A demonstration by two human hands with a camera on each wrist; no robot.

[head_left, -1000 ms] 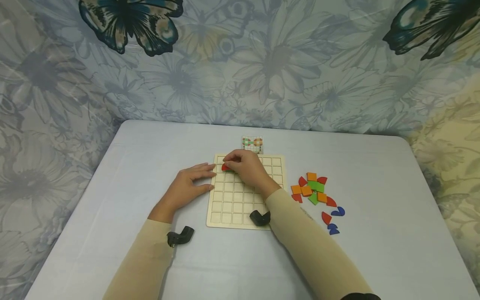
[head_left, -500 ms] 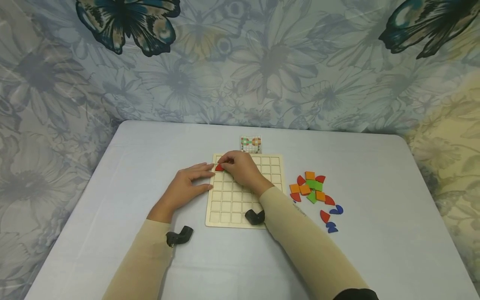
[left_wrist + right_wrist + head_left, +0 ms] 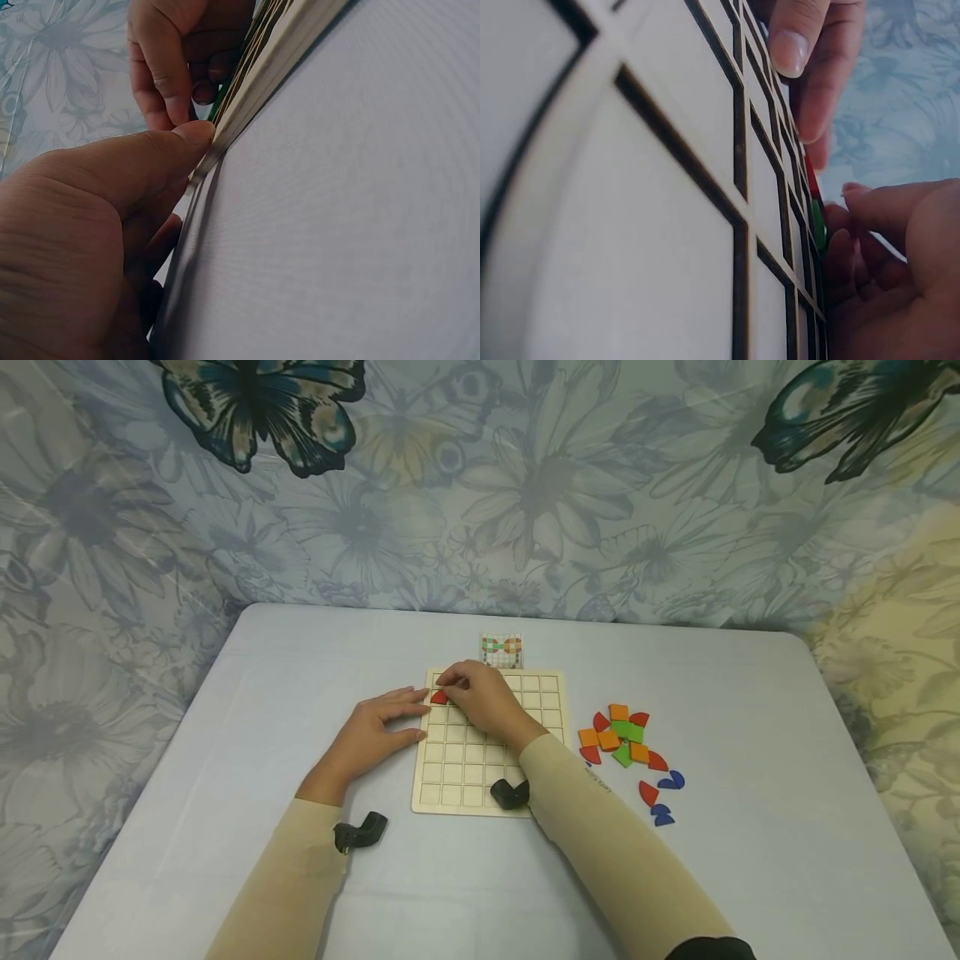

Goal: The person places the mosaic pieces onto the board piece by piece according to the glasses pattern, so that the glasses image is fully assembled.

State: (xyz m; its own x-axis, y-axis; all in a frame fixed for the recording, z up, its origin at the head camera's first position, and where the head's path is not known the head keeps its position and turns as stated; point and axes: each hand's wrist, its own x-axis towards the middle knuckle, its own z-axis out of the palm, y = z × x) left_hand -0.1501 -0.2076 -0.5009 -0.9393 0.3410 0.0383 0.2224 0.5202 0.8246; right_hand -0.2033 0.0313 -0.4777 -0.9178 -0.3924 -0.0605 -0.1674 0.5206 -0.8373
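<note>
In the head view, my left hand (image 3: 382, 731) has its fingers spread along the left edge of the wooden grid board (image 3: 442, 774). Its thumb touches that edge in the left wrist view. My right hand (image 3: 487, 697) bends over the board's upper left, thumb and fingertips curled together at a red quarter-circle piece (image 3: 438, 697). That piece seems to lie in or on a corner-side cell, though the exact grip is partly hidden by the fingers. A green piece (image 3: 819, 225) sits beside the red one, under my right fingers in the right wrist view.
Loose orange squares (image 3: 618, 712), green pieces (image 3: 622, 756), red quarter-circles (image 3: 649, 793) and blue pieces (image 3: 663, 817) lie right of the board, near my right forearm. A small pattern card (image 3: 501, 648) stands behind the board. White cloth covers the table (image 3: 300, 643).
Over the first half second, my right hand moved slightly left, and the red piece shifted left toward the board's edge. Since then, both hands have stayed nearly still.
</note>
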